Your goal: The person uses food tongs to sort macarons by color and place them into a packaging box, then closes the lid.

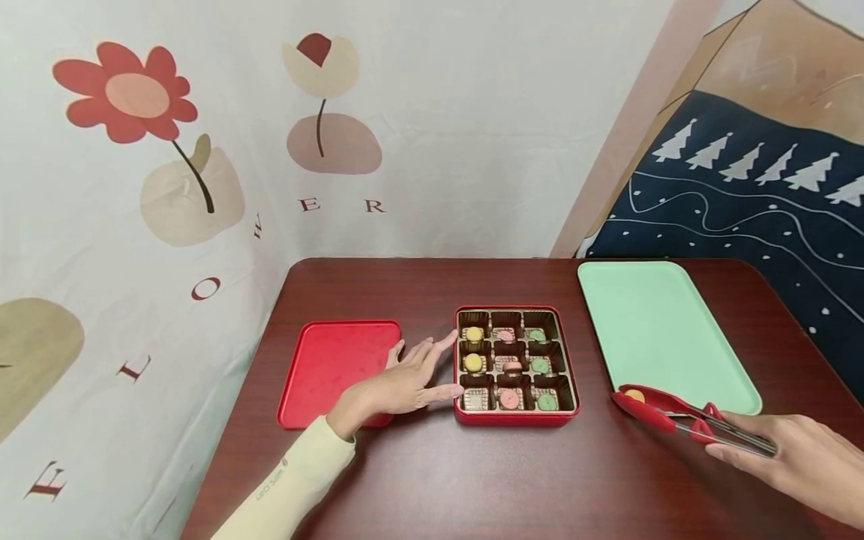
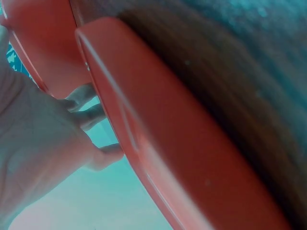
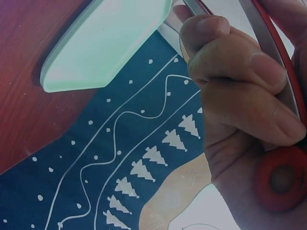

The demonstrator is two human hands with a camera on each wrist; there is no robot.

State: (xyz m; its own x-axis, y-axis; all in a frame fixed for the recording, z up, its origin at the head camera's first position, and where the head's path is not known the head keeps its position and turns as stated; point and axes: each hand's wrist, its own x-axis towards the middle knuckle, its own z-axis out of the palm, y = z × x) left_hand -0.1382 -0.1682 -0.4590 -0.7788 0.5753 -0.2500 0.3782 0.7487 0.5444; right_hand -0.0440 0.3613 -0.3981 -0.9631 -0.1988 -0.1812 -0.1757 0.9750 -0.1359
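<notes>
Lid (image 1: 334,367) far left; left hand (image 1: 398,384) overlapping its right edge, fingers spread apart, tips against box (image 1: 520,420) of sweets (image 1: 509,399). Farther right, yellow sweet (image 1: 634,394) between tongs' (image 1: 646,412) tips at tray's (image 1: 661,322) near left corner, right hand (image 1: 799,454) clamped round tongs.

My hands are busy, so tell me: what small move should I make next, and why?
Probably swing the red tongs and yellow sweet toward the box: its near-left compartment is empty, and the two behind it hold yellow ones.
</notes>
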